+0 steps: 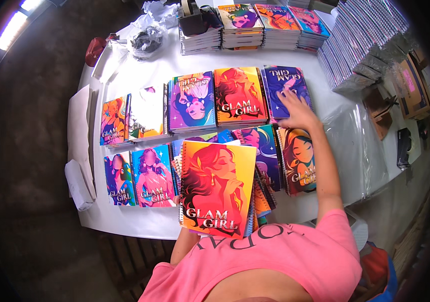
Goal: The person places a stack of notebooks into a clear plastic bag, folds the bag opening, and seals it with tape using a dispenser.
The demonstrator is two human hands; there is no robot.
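Note:
A loose, fanned stack of spiral notebooks, topped by a red and yellow notebook (217, 189) with a woman in profile, is held against my body. My left hand (176, 200) supports it from the left and below; most of that hand is hidden by the stack. My right hand (295, 108) reaches to the far right of the back row, its fingers spread over a dark purple notebook (280, 83) on a pile. Beside it stands a pile topped with an orange-red notebook (240, 95). Below my right wrist lies an orange notebook (298, 161) with a dark-haired figure.
Two rows of notebook piles stand on the white table (139, 224). More stacks (245, 30) and a black tape dispenser (195, 22) are at the back. Tall notebook stacks (361, 45) rise at back right, near a cardboard box (414, 88). Clear plastic (348, 146) covers the right side.

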